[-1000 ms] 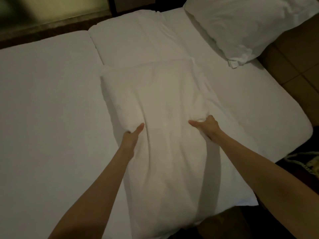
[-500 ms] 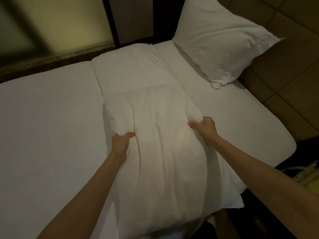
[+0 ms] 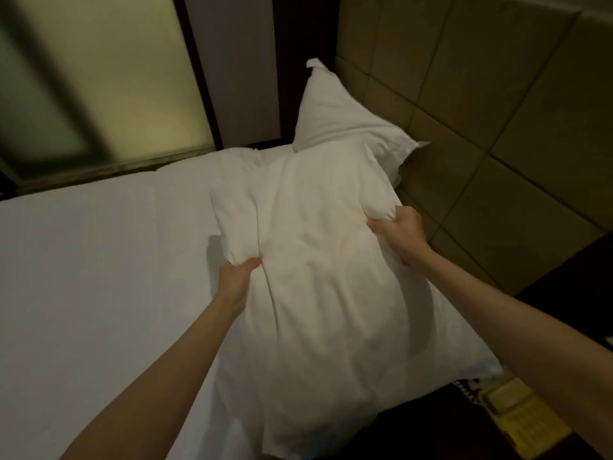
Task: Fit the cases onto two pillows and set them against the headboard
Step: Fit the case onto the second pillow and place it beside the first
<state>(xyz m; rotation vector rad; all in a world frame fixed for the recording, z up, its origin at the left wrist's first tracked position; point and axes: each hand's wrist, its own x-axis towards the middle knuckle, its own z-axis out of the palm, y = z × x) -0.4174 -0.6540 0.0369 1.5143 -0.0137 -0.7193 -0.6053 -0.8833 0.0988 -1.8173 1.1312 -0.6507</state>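
Note:
A white pillow in its case (image 3: 318,267) is lifted off the bed and hangs between my hands. My left hand (image 3: 236,277) grips its left side through the cloth, and my right hand (image 3: 399,232) grips a bunched fold on its right side. The loose open end of the case droops toward me at the bottom. A second cased white pillow (image 3: 341,127) leans upright against the padded tan headboard (image 3: 497,127) just behind the one I hold, partly hidden by it.
The bed with its white sheet (image 3: 99,277) stretches to the left. A frosted glass panel (image 3: 99,78) with a dark frame stands beyond the bed. A dark nightstand with a yellowish object (image 3: 517,416) sits at the lower right.
Both hands closed on the pillow's sides and lifted it off the bed, carrying it up and right toward the headboard. The view has tilted upward.

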